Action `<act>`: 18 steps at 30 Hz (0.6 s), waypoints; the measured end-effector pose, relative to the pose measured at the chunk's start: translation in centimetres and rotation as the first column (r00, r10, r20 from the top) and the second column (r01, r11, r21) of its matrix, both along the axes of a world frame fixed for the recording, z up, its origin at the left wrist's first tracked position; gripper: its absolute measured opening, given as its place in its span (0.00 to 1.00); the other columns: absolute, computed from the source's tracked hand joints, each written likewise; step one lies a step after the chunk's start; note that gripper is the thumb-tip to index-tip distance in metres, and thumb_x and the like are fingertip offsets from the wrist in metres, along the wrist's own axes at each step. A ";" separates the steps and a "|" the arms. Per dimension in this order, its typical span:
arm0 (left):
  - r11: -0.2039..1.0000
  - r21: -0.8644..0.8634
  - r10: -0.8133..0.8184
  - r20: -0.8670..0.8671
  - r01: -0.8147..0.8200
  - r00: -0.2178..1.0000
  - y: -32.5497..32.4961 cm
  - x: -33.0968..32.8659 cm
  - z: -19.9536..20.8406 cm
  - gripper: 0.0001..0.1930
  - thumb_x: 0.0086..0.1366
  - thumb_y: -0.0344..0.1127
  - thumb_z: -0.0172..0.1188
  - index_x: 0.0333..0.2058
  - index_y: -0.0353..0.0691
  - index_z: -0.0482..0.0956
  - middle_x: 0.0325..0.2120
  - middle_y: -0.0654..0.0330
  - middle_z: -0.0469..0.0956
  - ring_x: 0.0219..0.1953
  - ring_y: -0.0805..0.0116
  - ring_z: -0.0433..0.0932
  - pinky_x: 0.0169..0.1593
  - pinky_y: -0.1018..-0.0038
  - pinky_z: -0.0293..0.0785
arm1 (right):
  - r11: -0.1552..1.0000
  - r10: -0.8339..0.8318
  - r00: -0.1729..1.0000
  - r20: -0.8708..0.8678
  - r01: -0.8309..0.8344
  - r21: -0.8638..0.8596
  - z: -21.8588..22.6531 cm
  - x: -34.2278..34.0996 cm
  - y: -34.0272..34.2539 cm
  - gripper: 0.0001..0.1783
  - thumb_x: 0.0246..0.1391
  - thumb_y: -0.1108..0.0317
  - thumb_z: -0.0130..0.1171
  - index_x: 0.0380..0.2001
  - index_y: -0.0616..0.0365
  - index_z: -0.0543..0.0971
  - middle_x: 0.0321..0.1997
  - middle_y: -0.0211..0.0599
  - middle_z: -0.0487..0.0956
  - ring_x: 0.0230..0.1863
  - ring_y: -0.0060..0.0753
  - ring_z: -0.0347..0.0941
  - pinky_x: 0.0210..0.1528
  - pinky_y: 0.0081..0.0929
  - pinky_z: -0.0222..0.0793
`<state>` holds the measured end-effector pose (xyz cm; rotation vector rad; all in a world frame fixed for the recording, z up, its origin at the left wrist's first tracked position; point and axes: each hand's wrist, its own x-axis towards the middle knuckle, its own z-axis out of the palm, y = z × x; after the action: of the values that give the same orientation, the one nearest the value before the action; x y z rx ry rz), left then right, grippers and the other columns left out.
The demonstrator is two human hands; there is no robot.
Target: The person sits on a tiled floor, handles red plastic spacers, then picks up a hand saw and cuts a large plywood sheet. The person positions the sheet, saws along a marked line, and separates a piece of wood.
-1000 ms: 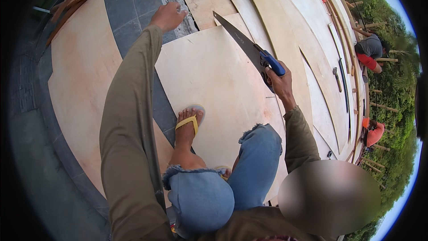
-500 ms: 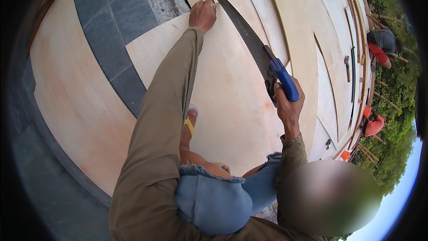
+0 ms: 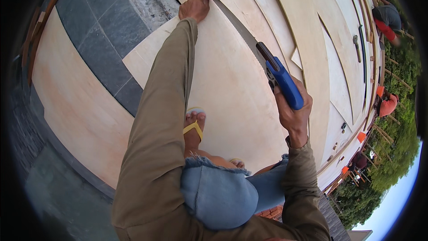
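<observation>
A handsaw (image 3: 285, 82) with a blue and black handle is gripped in my right hand (image 3: 295, 111), its long blade pointing away toward the far left. I see the blade almost edge-on, running along the right edge of a pale plywood sheet (image 3: 223, 85); whether the teeth touch the wood I cannot tell. At that sheet's far corner, my left hand (image 3: 195, 9) is closed on the edge, thumb side close to the blade near its tip. My sandalled foot (image 3: 194, 122) stands on the same sheet.
More plywood sheets (image 3: 294, 22) overlap on the right, with a hammer (image 3: 356, 48) lying beyond them. Another sheet (image 3: 80, 107) lies left, past dark grey tiles (image 3: 100, 40). Co-workers (image 3: 387, 105) are at the far right near wooden stakes and greenery.
My right hand has rolled the saw from showing its flat side to nearly edge-on, and the blade has come down closer to the sheet's edge. My left hand stays at the corner.
</observation>
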<state>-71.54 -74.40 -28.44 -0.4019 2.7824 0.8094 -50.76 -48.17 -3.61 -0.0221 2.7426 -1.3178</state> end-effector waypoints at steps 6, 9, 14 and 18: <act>0.999 -0.016 -0.030 0.026 0.030 0.999 -0.1 0.1 0.0 0.27 0.75 0.55 0.42 0.42 0.43 0.86 0.41 0.44 0.84 0.44 0.43 0.83 0.51 0.54 0.77 | 0.996 -0.058 0.997 0.052 0.054 0.075 0.2 1.4 1.3 0.20 0.54 0.78 0.64 0.52 0.68 0.80 0.40 0.40 0.86 0.39 0.24 0.81 0.45 0.22 0.76; 0.999 -0.017 -0.049 0.005 0.049 0.999 -0.1 0.0 -0.3 0.27 0.75 0.55 0.41 0.43 0.44 0.86 0.41 0.45 0.84 0.44 0.44 0.83 0.51 0.54 0.77 | 0.972 -0.208 0.956 0.207 0.226 -0.069 1.3 2.1 1.4 0.20 0.54 0.78 0.64 0.52 0.68 0.80 0.41 0.40 0.85 0.39 0.23 0.81 0.45 0.21 0.75; 0.999 -0.025 -0.049 -0.016 0.049 0.999 0.0 0.2 -0.6 0.26 0.75 0.55 0.41 0.42 0.46 0.87 0.41 0.45 0.85 0.44 0.44 0.83 0.51 0.54 0.77 | 0.994 -0.113 0.994 0.009 0.113 0.016 1.1 2.1 0.6 0.19 0.54 0.77 0.65 0.51 0.66 0.81 0.42 0.40 0.85 0.39 0.23 0.81 0.43 0.23 0.75; 0.998 -0.016 -0.057 -0.017 0.057 0.998 -0.2 0.2 -0.4 0.26 0.75 0.55 0.41 0.42 0.46 0.87 0.40 0.46 0.85 0.44 0.44 0.84 0.51 0.54 0.78 | 0.998 -0.062 0.998 0.016 0.062 0.016 0.1 1.0 0.2 0.19 0.54 0.78 0.64 0.51 0.66 0.81 0.40 0.37 0.85 0.35 0.20 0.78 0.41 0.20 0.74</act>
<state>-71.38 -74.57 -28.86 -0.3182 2.8042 0.7834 -49.71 -48.01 -3.56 0.0759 2.7611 -1.3048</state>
